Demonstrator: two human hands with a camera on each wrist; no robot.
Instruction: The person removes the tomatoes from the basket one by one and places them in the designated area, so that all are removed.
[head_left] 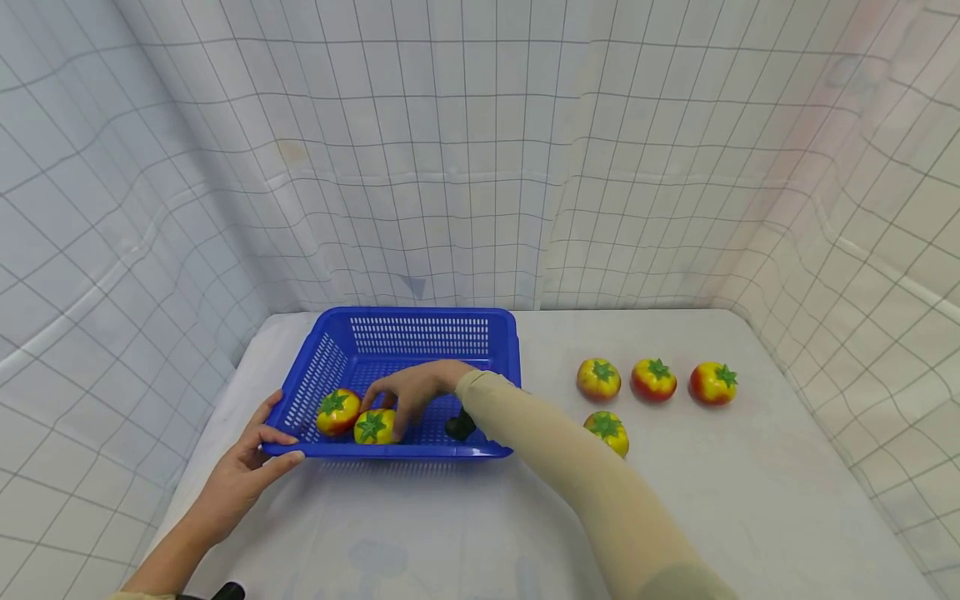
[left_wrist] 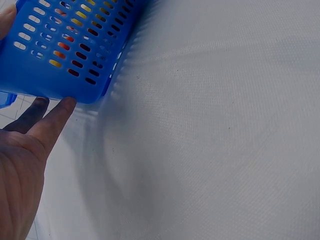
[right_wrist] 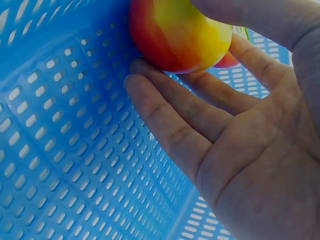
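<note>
My right hand (head_left: 412, 392) reaches into a blue plastic basket (head_left: 427, 451) and holds a yellow-and-red tomato (head_left: 372, 427) with a green leafy top, near the front wall. In the right wrist view, the thumb lies over this tomato (right_wrist: 175, 35) and the fingers reach under it. Another tomato (head_left: 337, 412) sits just left of it, in the basket's front left corner. My left hand (head_left: 243, 467) grips the basket at that corner, thumb by the front rim and fingers on the left rim. In the left wrist view, two fingertips touch the basket's outer side (left_wrist: 55, 85).
Right of the basket, a row of three tomatoes lies on the white table: a left one (head_left: 598, 380), a middle one (head_left: 653, 381) and a right one (head_left: 713, 383). Nearer me, another tomato (head_left: 609, 433) is partly behind my right sleeve (head_left: 585, 475). Gridded white curtains (head_left: 450, 167) enclose the table.
</note>
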